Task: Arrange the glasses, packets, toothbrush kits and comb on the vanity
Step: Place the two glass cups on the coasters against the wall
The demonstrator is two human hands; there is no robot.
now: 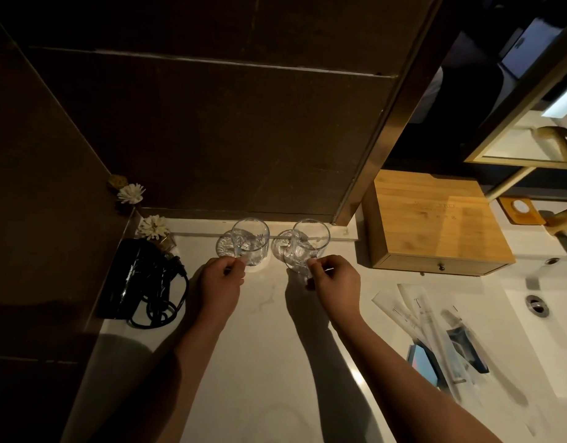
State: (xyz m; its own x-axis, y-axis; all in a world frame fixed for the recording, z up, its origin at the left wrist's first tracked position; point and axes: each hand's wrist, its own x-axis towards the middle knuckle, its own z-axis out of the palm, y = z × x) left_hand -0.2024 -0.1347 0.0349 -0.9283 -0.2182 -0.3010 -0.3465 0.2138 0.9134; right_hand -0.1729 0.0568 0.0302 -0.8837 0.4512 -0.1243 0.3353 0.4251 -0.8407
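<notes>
Two clear glasses stand upright at the back of the white vanity top (263, 340), side by side and a little apart. My left hand (220, 284) pinches the near base of the left glass (251, 240). My right hand (335, 281) pinches the near base of the right glass (309, 243). To the right, a loose pile of long white toothbrush kits (426, 318) lies beside dark and blue packets (464, 345) near the sink. I cannot pick out the comb.
A black hair dryer (138, 278) with a coiled cord lies at the left. White flowers (153, 227) stand in the back left corner. A wooden drawer box (434, 223) sits at the back right. The sink basin (544, 330) and its drain are at the far right.
</notes>
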